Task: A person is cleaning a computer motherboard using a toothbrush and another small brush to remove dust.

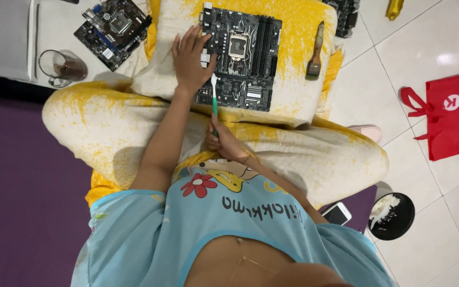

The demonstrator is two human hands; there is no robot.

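**Inspector A:** Head view. What is under the hands?

**Inspector B:** A black rectangular computer motherboard (243,56) lies flat on a cream-and-yellow cushion (298,32) resting across the person's lap. The left hand (191,58) lies palm down, fingers spread, on the board's left edge and the cushion beside it.

**Inspector A:** And the right hand?

**Inspector B:** The right hand (221,139) sits low, near the cushion's front edge, fingers closed around the green handle of a toothbrush (214,95). The white brush head points up and touches the board's lower left part.

**Inspector A:** Surroundings?

**Inspector B:** A wooden-handled paintbrush (315,53) lies on the cushion just right of the board, apart from it. A second black motherboard (112,29) rests on a white surface at upper left, with a glass mug of dark liquid (62,68) near it. On the tiled floor: a red fabric bag (452,114) at right, a white smartphone (337,213) and a black round bowl holding white material (394,215) at lower right. A purple mat (22,186) covers the left.
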